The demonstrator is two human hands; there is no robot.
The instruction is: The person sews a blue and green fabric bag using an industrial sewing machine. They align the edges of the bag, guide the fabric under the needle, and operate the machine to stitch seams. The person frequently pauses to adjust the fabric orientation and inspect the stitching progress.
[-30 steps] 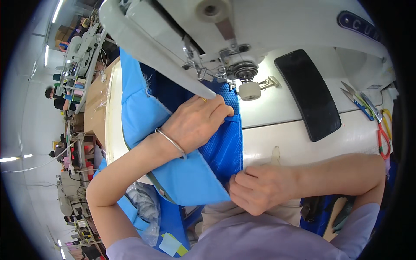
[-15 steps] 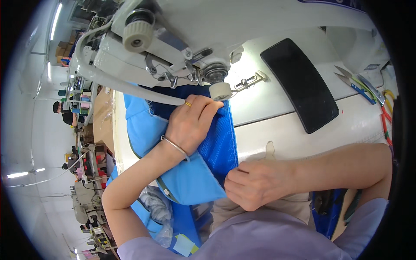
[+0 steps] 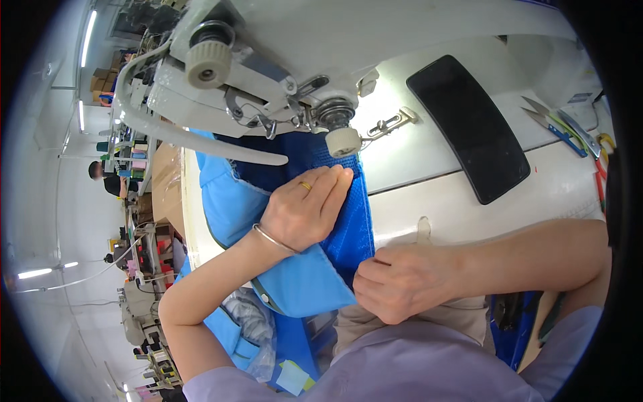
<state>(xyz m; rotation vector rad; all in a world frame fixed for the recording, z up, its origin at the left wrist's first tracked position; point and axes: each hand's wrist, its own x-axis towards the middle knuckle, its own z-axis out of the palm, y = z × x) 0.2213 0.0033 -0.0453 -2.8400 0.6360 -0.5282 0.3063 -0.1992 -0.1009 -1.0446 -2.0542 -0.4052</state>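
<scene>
Since half a second ago, the left hand point(image 3: 305, 208) has drawn back slightly along the blue fabric point(image 3: 301, 283), so its fingers sit clear of the curved white bar point(image 3: 201, 143). From my remote view, the sewing machine point(image 3: 415, 27) fills the top and is cut off there; its needle is hidden from me behind the machine head and white knob point(image 3: 343, 143). The fabric lies on the white table point(image 3: 429, 201) below it, its far end running into shadow under the head. My left fingers lie close together on it, but the thumb is hidden, so I cannot tell whether they pinch. My right hand point(image 3: 395, 278) is curled narrowly on the fabric's near corner, fingertips tucked out of sight. A black phone point(image 3: 469, 127) lies to the right; beyond it, the scissors point(image 3: 568, 139) have handles partly lost near the dark rim. On the left hand, a ring point(image 3: 305, 185) shows.
</scene>
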